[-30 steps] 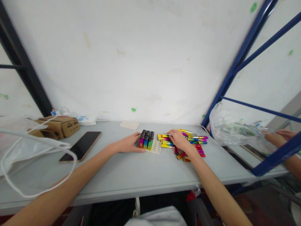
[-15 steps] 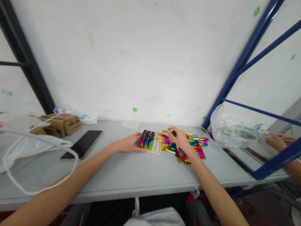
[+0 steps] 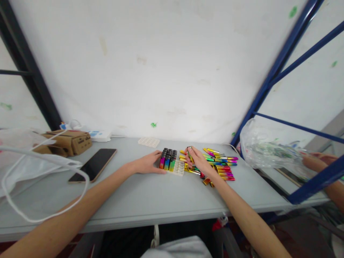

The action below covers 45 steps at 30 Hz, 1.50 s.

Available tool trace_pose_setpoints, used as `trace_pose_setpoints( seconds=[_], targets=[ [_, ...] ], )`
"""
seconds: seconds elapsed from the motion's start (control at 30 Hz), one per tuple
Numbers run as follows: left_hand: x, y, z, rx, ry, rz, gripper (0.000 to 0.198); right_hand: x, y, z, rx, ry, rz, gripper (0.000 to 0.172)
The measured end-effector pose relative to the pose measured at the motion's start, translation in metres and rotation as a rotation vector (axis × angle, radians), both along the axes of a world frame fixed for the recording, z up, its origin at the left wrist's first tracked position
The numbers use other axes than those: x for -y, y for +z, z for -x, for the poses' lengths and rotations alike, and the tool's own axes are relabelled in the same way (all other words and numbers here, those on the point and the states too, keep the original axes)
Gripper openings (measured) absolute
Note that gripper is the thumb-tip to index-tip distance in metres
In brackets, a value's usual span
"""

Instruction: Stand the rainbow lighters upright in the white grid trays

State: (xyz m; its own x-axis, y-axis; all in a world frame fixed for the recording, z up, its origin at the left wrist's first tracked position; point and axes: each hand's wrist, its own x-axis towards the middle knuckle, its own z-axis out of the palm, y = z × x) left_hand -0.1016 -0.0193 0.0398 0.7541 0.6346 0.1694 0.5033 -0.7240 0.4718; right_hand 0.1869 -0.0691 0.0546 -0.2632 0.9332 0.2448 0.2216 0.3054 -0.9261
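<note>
Phone (image 3: 94, 165) lies flat on the table (image 3: 150, 200), well left of your hands. Your left hand (image 3: 147, 164) rests open, fingers laid against the left side of the white tray (image 3: 179, 167), which holds upright lighters (image 3: 168, 159). Your right hand (image 3: 197, 161) pinches one lighter (image 3: 189, 153) just right of the tray, over the loose pile (image 3: 223, 167). Plastic bag (image 3: 266, 150) sits far right

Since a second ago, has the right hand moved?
Yes. The right hand, pinching a colourful piece, has shifted left, toward the white tray.
</note>
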Motion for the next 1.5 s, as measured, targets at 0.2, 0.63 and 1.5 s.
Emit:
trace_pose_setpoints(
  seconds=[0.2,0.63,1.5],
  targets=[
    [-0.001,-0.001,0.0,0.018,0.0,0.005,0.08,-0.007,-0.015,0.007,0.156,-0.233,-0.133,0.052],
    [-0.002,-0.003,0.001,0.038,-0.005,0.003,0.082,-0.001,-0.01,0.011,0.318,-0.287,-0.333,0.043],
    [0.0,-0.001,0.0,0.035,-0.007,-0.007,0.079,-0.016,-0.017,0.006,0.777,-0.146,-0.564,0.024]
  ],
)
